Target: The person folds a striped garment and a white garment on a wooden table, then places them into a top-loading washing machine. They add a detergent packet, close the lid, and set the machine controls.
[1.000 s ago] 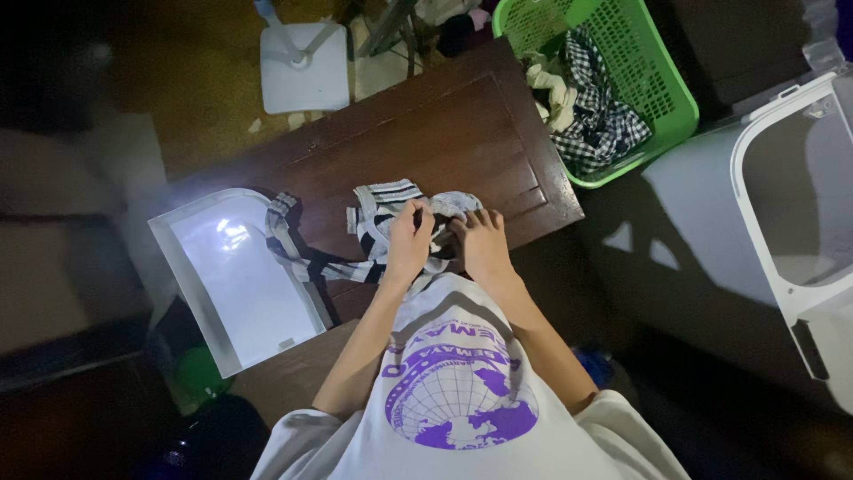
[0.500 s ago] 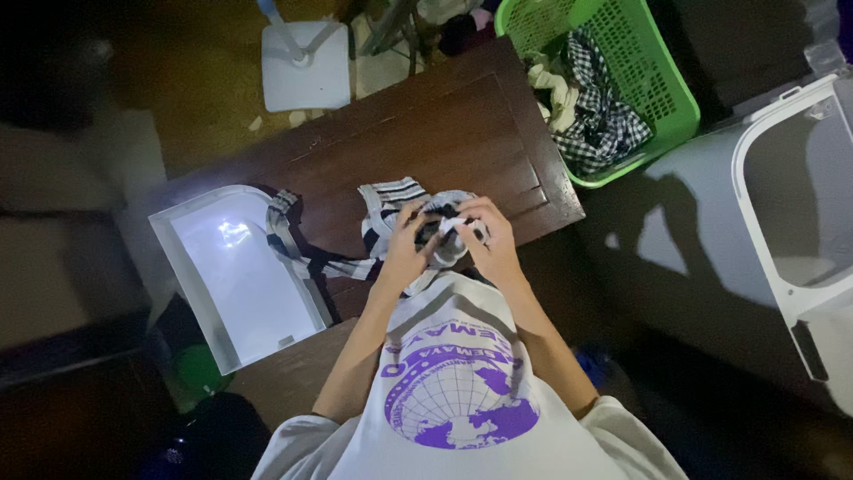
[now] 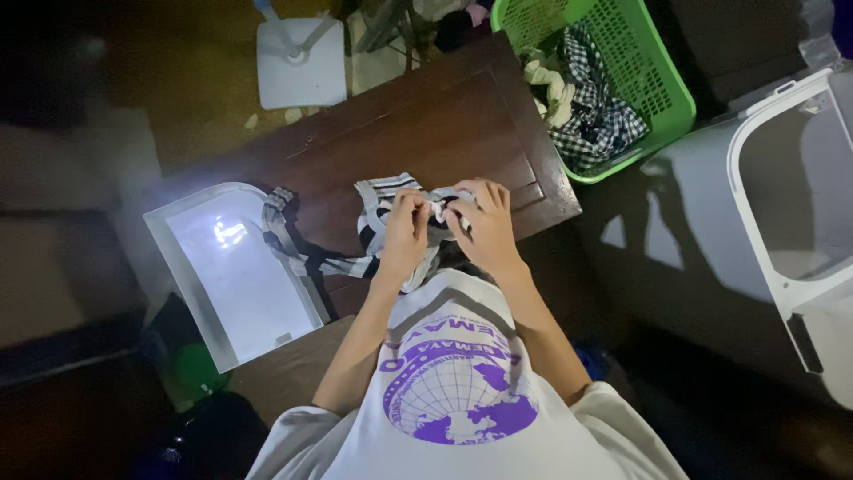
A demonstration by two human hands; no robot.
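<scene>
A striped black, grey and white garment (image 3: 378, 204) lies bunched on a dark wooden table (image 3: 418, 124), with one sleeve or strap trailing left to the white tray. My left hand (image 3: 404, 233) pinches a fold of it near its middle. My right hand (image 3: 484, 227) grips the cloth just to the right, fingers curled over the bunched edge. Both hands are close together, holding the fabric slightly off the tabletop. A white shirt with a purple globe print (image 3: 458, 391) fills the lower middle of the view.
A white rectangular tray (image 3: 235, 276) rests at the table's left edge. A green plastic laundry basket (image 3: 662, 89) holding checked cloth stands at the upper right. A white bin (image 3: 800, 204) is at the far right, and a white fan base (image 3: 302, 62) stands beyond the table.
Both hands have gathered the striped garment tighter and shifted slightly; the right hand has moved over the bunched cloth. The tray and basket have not moved.
</scene>
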